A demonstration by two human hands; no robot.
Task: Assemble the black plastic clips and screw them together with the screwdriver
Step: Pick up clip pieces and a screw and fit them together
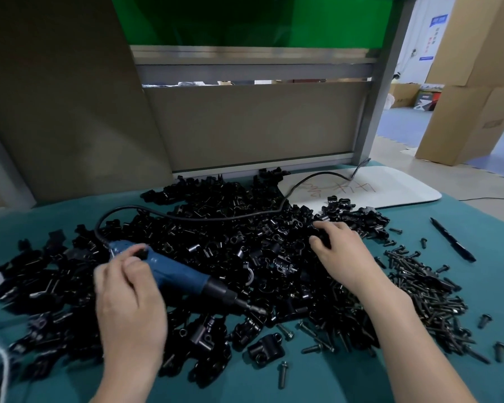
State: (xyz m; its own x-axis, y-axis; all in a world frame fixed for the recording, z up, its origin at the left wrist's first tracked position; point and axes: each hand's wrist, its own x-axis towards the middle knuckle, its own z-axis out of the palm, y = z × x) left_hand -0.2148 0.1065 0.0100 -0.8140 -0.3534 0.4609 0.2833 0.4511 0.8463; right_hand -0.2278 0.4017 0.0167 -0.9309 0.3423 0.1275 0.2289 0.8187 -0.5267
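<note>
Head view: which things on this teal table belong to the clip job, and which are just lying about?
For the job: heap of black plastic clips; pile of dark metal screws; blue electric screwdriver, held by the left hand; right hand, pinching a black clip from the heap.
Lying about: black marker pen; white board with red scribbles; white string.

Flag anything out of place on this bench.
Nothing looks broken. A black pen lies among stray screws at the right. The cord of the screwdriver snakes over the clips onto the scribbled white board.
</note>
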